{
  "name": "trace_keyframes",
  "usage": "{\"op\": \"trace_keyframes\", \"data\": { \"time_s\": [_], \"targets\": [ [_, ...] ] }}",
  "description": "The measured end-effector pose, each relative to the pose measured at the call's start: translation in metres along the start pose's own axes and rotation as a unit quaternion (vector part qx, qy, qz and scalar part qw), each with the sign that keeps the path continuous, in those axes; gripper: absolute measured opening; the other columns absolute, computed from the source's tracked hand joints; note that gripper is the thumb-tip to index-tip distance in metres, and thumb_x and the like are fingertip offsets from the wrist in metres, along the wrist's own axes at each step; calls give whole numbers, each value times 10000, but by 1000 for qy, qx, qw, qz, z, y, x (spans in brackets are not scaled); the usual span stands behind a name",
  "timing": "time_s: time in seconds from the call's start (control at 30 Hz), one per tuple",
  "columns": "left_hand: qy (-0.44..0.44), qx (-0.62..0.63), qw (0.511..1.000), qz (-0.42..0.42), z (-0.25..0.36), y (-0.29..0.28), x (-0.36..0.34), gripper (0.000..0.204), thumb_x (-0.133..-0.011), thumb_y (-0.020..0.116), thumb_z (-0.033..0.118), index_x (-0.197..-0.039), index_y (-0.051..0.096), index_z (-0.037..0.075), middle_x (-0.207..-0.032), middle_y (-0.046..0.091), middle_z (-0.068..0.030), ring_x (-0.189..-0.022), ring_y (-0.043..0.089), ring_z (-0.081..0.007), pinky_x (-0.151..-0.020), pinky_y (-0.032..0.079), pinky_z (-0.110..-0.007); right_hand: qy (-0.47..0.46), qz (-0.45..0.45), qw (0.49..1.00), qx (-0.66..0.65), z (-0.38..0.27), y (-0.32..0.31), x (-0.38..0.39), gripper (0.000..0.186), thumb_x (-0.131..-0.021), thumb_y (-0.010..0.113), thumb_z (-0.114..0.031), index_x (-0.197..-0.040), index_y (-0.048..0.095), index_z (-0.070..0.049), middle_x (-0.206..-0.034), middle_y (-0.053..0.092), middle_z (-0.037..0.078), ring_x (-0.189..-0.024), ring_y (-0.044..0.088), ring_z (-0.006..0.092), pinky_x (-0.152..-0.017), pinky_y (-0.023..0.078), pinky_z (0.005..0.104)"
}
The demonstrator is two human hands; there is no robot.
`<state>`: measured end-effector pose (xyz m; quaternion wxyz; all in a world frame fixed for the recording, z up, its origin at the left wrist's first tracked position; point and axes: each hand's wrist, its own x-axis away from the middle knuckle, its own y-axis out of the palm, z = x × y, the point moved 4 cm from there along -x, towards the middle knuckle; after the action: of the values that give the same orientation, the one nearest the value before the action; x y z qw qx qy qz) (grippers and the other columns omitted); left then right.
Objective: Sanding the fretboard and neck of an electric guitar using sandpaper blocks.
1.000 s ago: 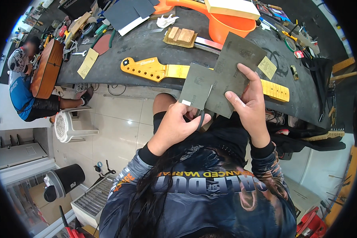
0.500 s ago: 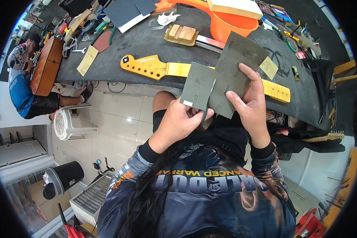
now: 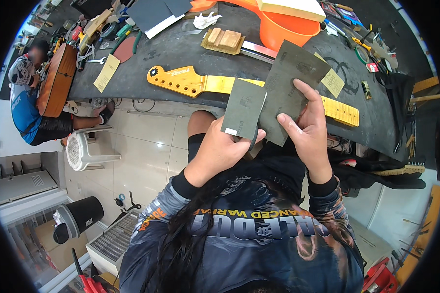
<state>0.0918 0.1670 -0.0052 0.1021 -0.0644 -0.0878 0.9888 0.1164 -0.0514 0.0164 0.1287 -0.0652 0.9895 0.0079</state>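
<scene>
My left hand (image 3: 219,150) is closed around what looks like a pair of scissors; only a bit of black, curved handle (image 3: 253,144) shows by the thumb. A small dark grey-green piece of sandpaper (image 3: 244,108) lies against this hand, its fingers mostly hidden behind it. My right hand (image 3: 308,129) grips a larger sandpaper sheet (image 3: 291,73) with the thumb in front. The two sandpaper parts meet along a slanting line, where the blades are hidden; I cannot tell whether they are still joined. Behind them on the bench lies a guitar neck (image 3: 220,84).
The dark workbench (image 3: 127,80) carries a wooden block (image 3: 223,40), an orange dipper (image 3: 283,31), yellow paper pieces (image 3: 106,73) and scattered tools. At far left a person holds a guitar body (image 3: 58,80). A white stool (image 3: 83,151) and a black bin (image 3: 85,215) stand on the floor.
My left thumb and fingers have drawn slightly closer together, and less of the black handle shows. The small sandpaper piece has shifted a little. My right hand is almost unmoved.
</scene>
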Motion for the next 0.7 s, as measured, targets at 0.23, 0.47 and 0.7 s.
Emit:
{"op": "trace_keyframes", "data": {
  "time_s": [0.23,0.47,0.7],
  "targets": [
    [27,-9,1000,9,0,3,-1,284,-972,930,180,-1154,791,11,-987,826,-147,-853,795,-299,-797,609,-405,3,-2,1000,-10,4,-3,0,772,-997,795,113,-1695,485,1,-1575,494,117,-1548,512,237,-1302,445,393],
    [15,-34,999,-12,8,0,-2,269,-973,926,174,-1142,798,10,-987,832,-148,-851,800,-295,-794,610,-404,2,-2,1000,-10,1,-3,1,764,-998,792,116,-1691,489,4,-1546,501,106,-1533,519,232,-1291,460,389],
    [23,-26,999,-5,6,0,-1,267,-980,926,173,-1151,804,9,-1000,840,-145,-866,809,-287,-802,617,-400,-1,-7,1000,-3,0,-1,3,754,-1008,787,110,-1691,486,3,-1537,503,102,-1515,529,223,-1277,475,389]
  ]
}}
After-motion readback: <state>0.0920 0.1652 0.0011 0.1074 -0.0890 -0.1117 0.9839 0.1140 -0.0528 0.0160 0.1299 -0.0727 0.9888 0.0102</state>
